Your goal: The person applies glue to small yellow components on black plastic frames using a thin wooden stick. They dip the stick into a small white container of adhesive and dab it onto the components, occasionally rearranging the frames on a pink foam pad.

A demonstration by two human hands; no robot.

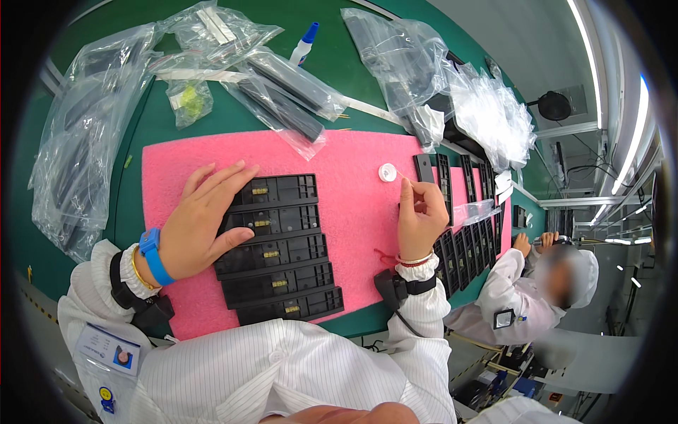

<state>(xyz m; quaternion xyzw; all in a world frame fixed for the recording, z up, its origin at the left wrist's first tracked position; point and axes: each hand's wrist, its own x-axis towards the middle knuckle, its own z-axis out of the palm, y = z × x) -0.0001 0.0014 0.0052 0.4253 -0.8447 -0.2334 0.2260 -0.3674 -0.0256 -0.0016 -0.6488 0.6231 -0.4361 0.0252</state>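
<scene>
Yellow inserts (261,223) are already sitting in the left five black housings (300,252), the left hand (201,222) resting spread, the right hand (422,215) pinching a thin pick (401,174), further work apparently remaining.

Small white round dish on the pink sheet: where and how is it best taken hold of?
Probably grip the white round dish by opposite rim sides, from the near right, where the right hand is; its circular outline suits a pinch.
</scene>
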